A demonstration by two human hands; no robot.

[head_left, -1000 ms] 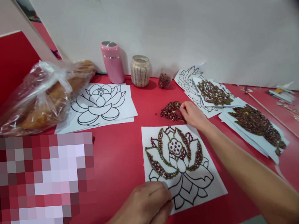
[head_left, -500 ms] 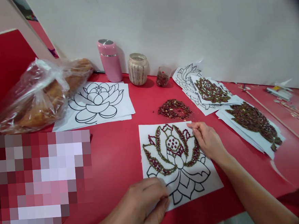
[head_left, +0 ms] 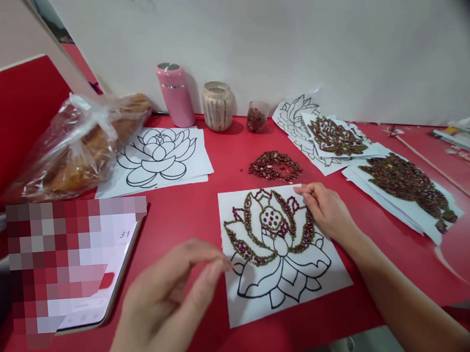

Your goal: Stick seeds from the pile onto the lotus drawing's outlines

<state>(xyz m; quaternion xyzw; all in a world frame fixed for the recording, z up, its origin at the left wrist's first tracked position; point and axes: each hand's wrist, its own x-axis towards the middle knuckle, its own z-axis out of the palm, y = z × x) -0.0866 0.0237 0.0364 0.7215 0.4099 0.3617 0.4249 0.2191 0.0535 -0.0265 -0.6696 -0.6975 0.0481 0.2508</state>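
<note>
A white sheet with a lotus drawing (head_left: 263, 297) lies in front of me, its upper petals partly covered in red and green beans. My right hand (head_left: 330, 212) rests at its upper right corner, fingers curled and fingertips pressed on the paper's edge. My left hand (head_left: 174, 293) hovers by the sheet's left edge, thumb and forefinger pinched together; what sits between the tips is too small to make out. Just beyond the sheet is a loose pile of dark red beans (head_left: 272, 163).
At left are a phone (head_left: 118, 259), a plastic bag of bread (head_left: 84, 154) and lotus line drawings (head_left: 161, 154). Along the wall stand a pink flask (head_left: 176, 97), a jar (head_left: 218, 107) and a small cup of beans (head_left: 257, 118). Bean-covered drawings (head_left: 404, 185) lie at right.
My left hand has lifted off the sheet's lower left part and moved up and left, thumb and forefinger still together. My right hand keeps its place at the corner. The view has shifted slightly.
</note>
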